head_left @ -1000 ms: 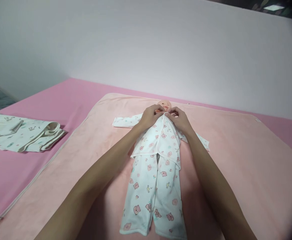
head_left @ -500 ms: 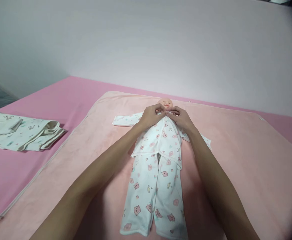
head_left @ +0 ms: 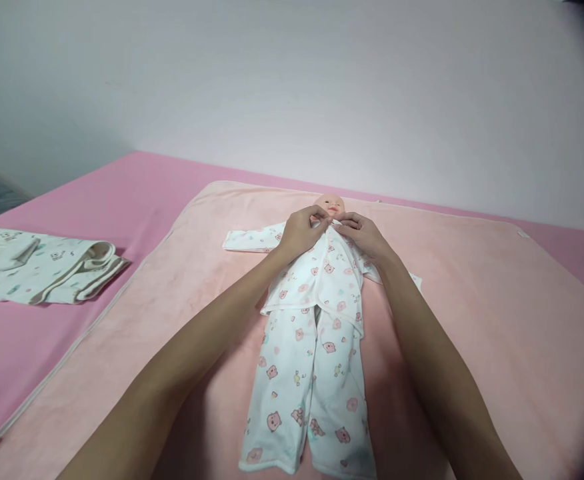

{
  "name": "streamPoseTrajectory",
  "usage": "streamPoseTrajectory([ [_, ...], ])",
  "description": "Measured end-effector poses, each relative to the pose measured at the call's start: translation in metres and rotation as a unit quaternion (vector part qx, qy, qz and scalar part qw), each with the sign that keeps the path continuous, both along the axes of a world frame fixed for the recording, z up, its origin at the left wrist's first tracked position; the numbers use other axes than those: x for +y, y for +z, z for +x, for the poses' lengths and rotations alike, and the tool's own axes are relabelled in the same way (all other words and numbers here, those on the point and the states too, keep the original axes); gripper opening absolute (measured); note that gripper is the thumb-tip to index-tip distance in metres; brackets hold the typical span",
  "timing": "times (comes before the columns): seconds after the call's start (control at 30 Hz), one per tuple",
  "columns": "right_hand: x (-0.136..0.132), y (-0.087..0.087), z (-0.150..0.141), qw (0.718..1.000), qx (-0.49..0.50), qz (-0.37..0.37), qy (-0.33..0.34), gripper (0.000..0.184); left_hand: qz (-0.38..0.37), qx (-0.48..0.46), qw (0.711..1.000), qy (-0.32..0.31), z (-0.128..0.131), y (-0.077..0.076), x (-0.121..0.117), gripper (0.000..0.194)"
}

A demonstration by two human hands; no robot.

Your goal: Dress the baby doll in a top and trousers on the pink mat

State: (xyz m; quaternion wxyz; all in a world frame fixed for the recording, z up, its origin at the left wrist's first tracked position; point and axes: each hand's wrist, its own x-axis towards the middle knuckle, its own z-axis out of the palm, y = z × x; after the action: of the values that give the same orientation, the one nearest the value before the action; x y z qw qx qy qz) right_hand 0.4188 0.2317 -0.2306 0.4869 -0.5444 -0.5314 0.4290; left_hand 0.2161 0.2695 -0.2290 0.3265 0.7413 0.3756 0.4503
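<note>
A baby doll (head_left: 333, 202) lies on its back, head at the far end. It wears a white wrap-front top (head_left: 317, 280) and matching trousers (head_left: 307, 387), both printed with pink animal faces. At the neckline, my left hand (head_left: 303, 230) pinches the collar edge of the top between thumb and fingers. My right hand (head_left: 365, 235) pinches the same collar just to the right, fingertips almost meeting the left ones. Whatever fastening may be there is hidden by the fingers. The top's sleeves stretch out to both sides.
Under the doll spreads a peach-pink blanket (head_left: 472, 320), laid over a pink mattress or mat (head_left: 137, 193). A folded white printed cloth with brown edging (head_left: 57, 270) lies at the left. Behind the far edge rises a pale wall (head_left: 292, 93).
Both hands stay at the collar with small finger movements; the right fingers have straightened a little. More of the doll's head shows, and the camera view has shifted slightly.
</note>
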Motion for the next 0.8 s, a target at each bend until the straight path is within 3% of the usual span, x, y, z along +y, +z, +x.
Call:
streamPoseTrajectory([
  [0.23,0.0012,-0.0051,-0.0093,0.999,-0.01,0.025,-0.047,0.043,-0.018,0.0,1.0,-0.009,0.0012,-0.0003,0.0012,0.017],
  [0.8,0.0027,-0.0081,-0.0063,0.999,-0.017,0.018,-0.038,0.043,-0.035,-0.002,0.999,-0.006,0.0003,0.0005,-0.0009,0.014],
])
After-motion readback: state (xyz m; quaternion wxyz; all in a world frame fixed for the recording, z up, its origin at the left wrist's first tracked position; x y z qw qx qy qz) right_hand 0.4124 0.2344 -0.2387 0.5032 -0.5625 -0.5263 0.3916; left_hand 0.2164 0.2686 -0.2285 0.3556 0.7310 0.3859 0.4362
